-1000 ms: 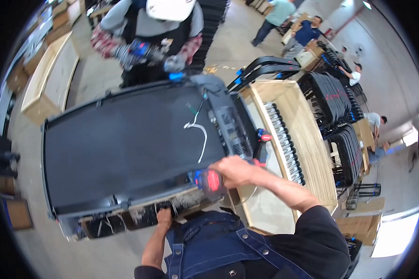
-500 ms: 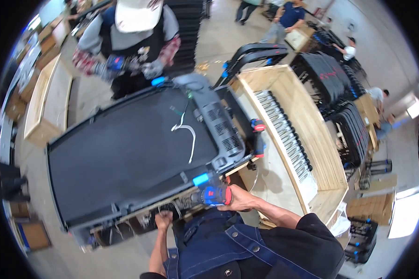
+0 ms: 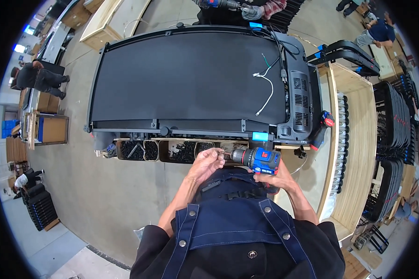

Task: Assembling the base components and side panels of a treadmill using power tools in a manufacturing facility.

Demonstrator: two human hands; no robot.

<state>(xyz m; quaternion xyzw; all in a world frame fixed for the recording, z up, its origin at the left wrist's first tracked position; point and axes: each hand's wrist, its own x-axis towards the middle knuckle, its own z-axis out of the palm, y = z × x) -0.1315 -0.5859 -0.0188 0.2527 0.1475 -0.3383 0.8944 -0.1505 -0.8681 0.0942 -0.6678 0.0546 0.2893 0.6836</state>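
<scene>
My right hand (image 3: 271, 178) grips a blue and black cordless drill (image 3: 264, 159), its bit pointing left. My left hand (image 3: 206, 165) is closed in a pinch at the tip of the bit; whatever small piece lies between the fingers is too small to make out. Just beyond both hands lies a treadmill (image 3: 186, 76) with a black running belt and a grey motor cover (image 3: 300, 100). Black and white cables (image 3: 266, 88) rest on it. Bins of dark screws or bolts (image 3: 181, 151) line the shelf under its near side.
A red and black power tool (image 3: 322, 130) stands by the motor cover. To the right is a wooden crate (image 3: 333, 139) with a row of metal rollers or tubes (image 3: 342, 144). Across the treadmill, a co-worker's gloved hand (image 3: 252, 11) holds another drill (image 3: 221, 3).
My left hand has come up from the bins to the drill's tip. The drill has moved right, away from the treadmill's edge. My view has turned, so the treadmill now lies level.
</scene>
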